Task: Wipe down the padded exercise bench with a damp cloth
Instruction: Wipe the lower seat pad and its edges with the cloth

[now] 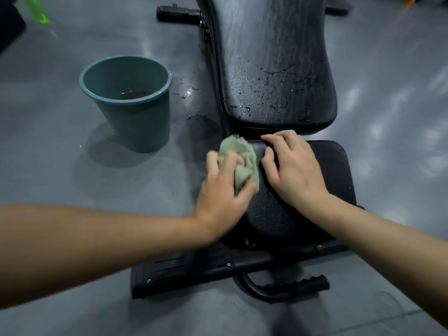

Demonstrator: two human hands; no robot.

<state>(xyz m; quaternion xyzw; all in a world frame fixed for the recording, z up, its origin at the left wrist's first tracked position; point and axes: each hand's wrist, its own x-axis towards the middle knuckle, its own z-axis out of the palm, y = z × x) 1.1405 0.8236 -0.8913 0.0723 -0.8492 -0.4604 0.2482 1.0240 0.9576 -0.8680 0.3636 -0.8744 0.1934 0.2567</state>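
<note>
The black padded exercise bench runs away from me: a long back pad (pixel 274 64), wet with streaks and droplets, and a shorter seat pad (pixel 334 170) nearer to me. My left hand (pixel 223 190) grips a crumpled pale green cloth (pixel 242 161) against the seat pad's left edge. My right hand (pixel 293 166) rests on top of the seat pad, its fingers bent toward the pad's far edge beside the cloth.
A teal bucket (pixel 135 122) with dark water in the bottom stands on the grey floor left of the bench, with splashes (pixel 186 93) between them. The bench's black base bar (pixel 194 270) and a ribbed handle (pixel 298 284) lie just below my arms.
</note>
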